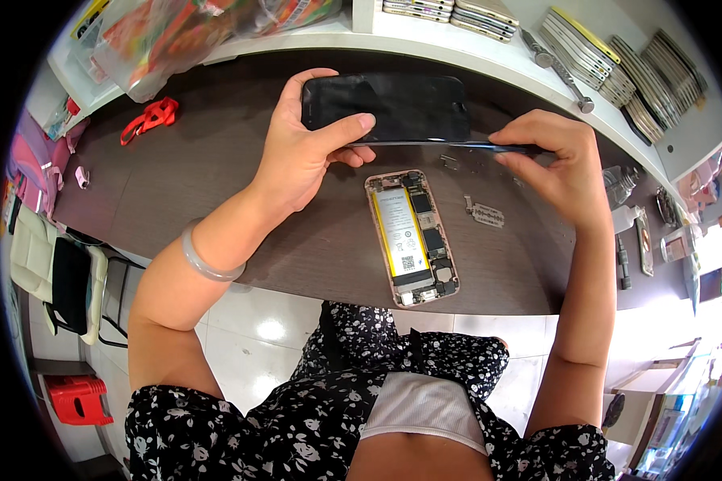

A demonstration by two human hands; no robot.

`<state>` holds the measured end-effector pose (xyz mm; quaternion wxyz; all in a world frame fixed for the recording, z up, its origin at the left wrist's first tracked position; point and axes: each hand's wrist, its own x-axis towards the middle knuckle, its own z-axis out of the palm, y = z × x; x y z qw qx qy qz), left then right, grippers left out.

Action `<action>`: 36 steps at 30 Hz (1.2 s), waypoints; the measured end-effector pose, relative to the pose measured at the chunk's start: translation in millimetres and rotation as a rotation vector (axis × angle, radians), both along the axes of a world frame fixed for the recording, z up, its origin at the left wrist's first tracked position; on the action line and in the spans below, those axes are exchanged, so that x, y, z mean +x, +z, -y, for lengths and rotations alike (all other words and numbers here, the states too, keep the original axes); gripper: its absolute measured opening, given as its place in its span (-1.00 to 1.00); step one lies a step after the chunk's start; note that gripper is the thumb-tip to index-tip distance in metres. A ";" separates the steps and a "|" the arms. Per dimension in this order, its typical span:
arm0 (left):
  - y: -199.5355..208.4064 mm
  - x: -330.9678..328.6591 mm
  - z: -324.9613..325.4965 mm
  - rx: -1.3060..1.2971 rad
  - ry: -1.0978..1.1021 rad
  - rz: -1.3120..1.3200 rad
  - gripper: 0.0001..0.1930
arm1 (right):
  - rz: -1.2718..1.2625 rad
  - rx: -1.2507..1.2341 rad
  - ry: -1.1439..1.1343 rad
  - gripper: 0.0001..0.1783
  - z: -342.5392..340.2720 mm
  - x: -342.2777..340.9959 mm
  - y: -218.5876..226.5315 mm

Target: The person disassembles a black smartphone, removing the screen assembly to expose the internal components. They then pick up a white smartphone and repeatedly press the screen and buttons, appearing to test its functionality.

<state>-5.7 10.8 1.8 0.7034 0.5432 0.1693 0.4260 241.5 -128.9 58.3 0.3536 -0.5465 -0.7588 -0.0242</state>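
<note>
Taking the opened phone [440, 276] as the clock's centre, the black phone screen [409, 104] is held above the dark worktop [192, 172] at 12 o'clock. The left hand [309, 144], between 10 and 11 o'clock, is clamped on one end of it, thumb across the front. The right hand [549, 156], at 2 o'clock, pinches a slim dark tool [528, 149] whose tip is at the screen's lower edge (I cannot tell whether it touches). The hands are well apart. The opened phone lies on the worktop, its yellow-edged battery [401, 232] showing. Near it, between 2 and 3 o'clock, lies a razor blade [488, 214]; a red strap [152, 116] lies well apart at 10 o'clock.
</note>
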 end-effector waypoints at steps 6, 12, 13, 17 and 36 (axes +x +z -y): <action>3.2 1.0 3.3 0.111 0.081 -0.007 -0.34 | -0.494 0.003 -0.103 -0.71 -3.6 9.0 -3.4; 2.3 3.0 12.1 0.183 -0.001 0.004 -0.36 | -0.804 -0.335 -0.026 -0.55 -15.5 -28.8 -38.6; 3.1 2.8 14.4 0.193 -0.014 0.011 -0.36 | -0.907 -0.452 -0.048 -0.62 -11.9 -33.4 -31.5; 5.4 1.0 22.3 0.300 -0.020 -0.010 -0.35 | -1.063 -0.644 0.042 -0.72 -8.7 -41.3 -24.2; -7.7 4.9 16.8 0.690 0.131 0.070 -0.21 | -0.802 -0.439 0.053 -0.81 -6.5 -42.1 -32.7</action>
